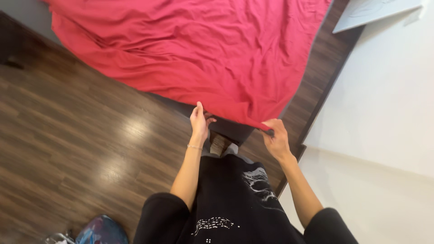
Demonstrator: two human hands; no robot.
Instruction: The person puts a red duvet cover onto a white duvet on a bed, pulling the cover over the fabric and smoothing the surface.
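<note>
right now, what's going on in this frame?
A person stands at the corner of a bed, both hands on a red sheet spread over it. The left hand grips the sheet's near edge; the right hand pinches the corner of the sheet beside a white wall. The sheet is wrinkled and lies over most of the bed. Dark wood floor lies to the left, with a colourful bag at the bottom edge.

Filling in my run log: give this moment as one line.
left hand: grips red sheet edge | right hand: pinches sheet corner | sheet: spread on bed, wrinkled | floor: dark wood
</note>
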